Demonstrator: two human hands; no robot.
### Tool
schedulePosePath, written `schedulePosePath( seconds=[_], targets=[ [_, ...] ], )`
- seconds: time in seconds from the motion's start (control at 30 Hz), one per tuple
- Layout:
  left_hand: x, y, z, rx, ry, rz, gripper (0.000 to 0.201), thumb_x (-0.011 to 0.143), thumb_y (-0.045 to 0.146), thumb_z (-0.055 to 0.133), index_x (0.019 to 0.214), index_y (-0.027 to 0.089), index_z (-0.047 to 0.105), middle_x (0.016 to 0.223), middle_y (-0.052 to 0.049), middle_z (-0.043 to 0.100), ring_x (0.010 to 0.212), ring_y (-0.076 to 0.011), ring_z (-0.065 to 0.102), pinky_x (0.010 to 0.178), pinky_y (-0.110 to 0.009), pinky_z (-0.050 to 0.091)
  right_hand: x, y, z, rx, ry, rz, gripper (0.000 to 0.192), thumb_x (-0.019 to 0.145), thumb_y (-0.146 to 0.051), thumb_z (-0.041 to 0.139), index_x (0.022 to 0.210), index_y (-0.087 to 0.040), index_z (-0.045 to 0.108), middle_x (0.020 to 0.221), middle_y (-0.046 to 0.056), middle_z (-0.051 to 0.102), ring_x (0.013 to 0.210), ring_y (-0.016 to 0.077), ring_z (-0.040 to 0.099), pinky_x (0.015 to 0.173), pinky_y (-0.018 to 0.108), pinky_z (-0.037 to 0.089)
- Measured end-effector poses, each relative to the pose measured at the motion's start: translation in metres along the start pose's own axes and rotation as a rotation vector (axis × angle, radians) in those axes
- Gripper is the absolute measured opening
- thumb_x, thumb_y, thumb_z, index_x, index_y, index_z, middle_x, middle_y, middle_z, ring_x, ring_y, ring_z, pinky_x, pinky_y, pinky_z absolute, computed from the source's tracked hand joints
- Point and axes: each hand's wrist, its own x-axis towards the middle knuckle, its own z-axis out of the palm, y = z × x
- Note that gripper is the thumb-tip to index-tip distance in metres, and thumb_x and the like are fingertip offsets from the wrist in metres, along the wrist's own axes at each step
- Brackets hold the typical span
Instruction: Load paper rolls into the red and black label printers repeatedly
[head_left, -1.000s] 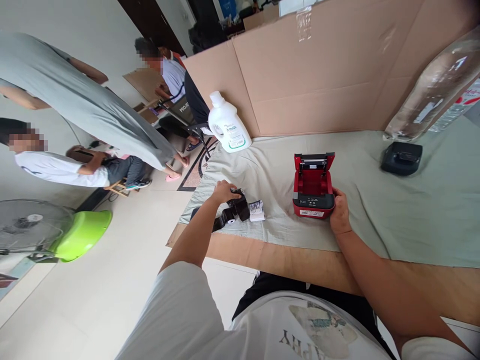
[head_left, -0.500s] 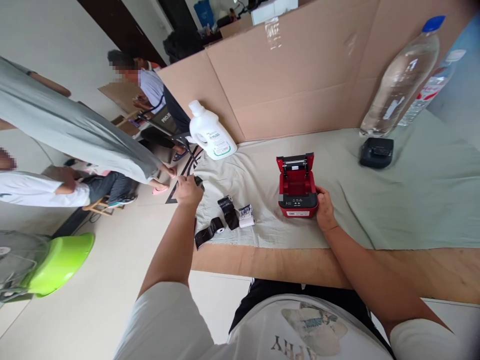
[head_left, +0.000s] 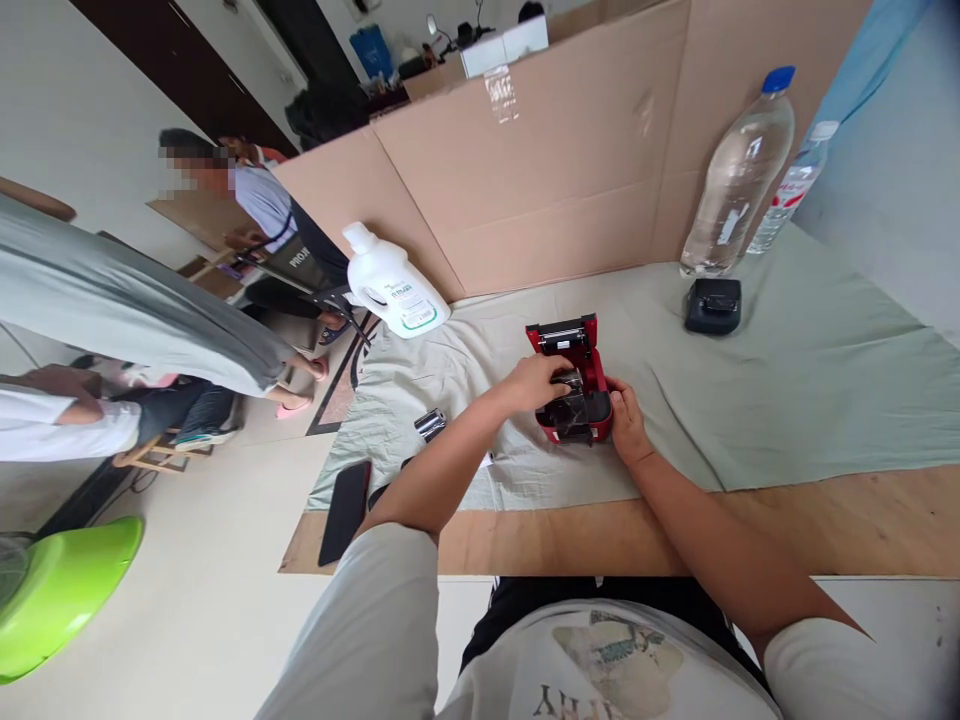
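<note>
A small red and black label printer [head_left: 597,372] stands on the cloth with its lid [head_left: 562,337] tipped back. My left hand [head_left: 538,383] reaches across and is closed on a dark paper roll [head_left: 571,402], which it holds inside or just over the printer's compartment; whether the roll rests in it I cannot tell. A loose dark strip from the roll hangs over the printer's front. My right hand [head_left: 628,425] grips the printer's right side. Left of it, another dark roll [head_left: 430,424] lies on the cloth, while my left forearm hides most of the other rolls.
A white jug [head_left: 397,285] stands at the back left against a cardboard wall [head_left: 555,190]. Two water bottles [head_left: 739,185] and a black device [head_left: 712,305] are at the back right. A phone [head_left: 345,512] lies at the near left corner. Other people are beyond the table's left side.
My left hand has come from the table's left edge to the printer, bringing the dark roll. My right hand stays at the printer's side. The view has shifted, and a phone now shows.
</note>
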Motion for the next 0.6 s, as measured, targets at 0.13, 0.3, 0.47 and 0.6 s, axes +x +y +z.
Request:
schedulePosePath(
  seconds=[0.13,0.3,0.47,0.6],
  targets=[
    [0.033,0.014,0.012,0.418,-0.1,-0.103,0.029,0.082,0.033,0.066,0.108,0.02,0.07,0.112,-0.01,0.073,0.118,-0.0318,0.06,0.106,-0.045,0.04,0.001,0.003,0.0,-0.017,-0.003,-0.01,0.054,0.094,-0.064,0.045,0.123,-0.021,0.058,0.127,0.011,0.065,0.119,0.0259,0.059,0.107,0.05,0.045],
    [0.035,0.014,0.014,0.392,-0.113,-0.091,0.028,0.079,0.034,0.07,0.104,0.023,0.069,0.11,-0.006,0.074,0.11,-0.028,0.065,0.106,-0.042,0.039,0.002,0.002,0.0,-0.016,-0.012,-0.029,0.053,0.095,-0.063,0.044,0.124,-0.021,0.058,0.126,0.011,0.065,0.118,0.0248,0.06,0.105,0.048,0.047],
    [0.027,0.001,0.015,0.167,-0.013,-0.13,0.031,0.078,0.028,0.072,0.108,0.027,0.066,0.114,0.001,0.074,0.109,-0.0213,0.066,0.101,-0.035,0.044,0.001,0.0,0.0,-0.017,-0.014,-0.021,0.053,0.094,-0.063,0.044,0.123,-0.021,0.058,0.126,0.011,0.065,0.118,0.025,0.06,0.107,0.049,0.046],
    [0.029,0.0,0.021,0.228,-0.002,-0.136,0.034,0.076,0.025,0.072,0.11,0.027,0.065,0.114,0.0,0.074,0.11,-0.0226,0.066,0.105,-0.038,0.041,0.001,0.0,0.0,-0.018,-0.001,-0.008,0.056,0.093,-0.066,0.044,0.123,-0.021,0.059,0.127,0.011,0.065,0.118,0.0265,0.06,0.107,0.05,0.045]
  ],
)
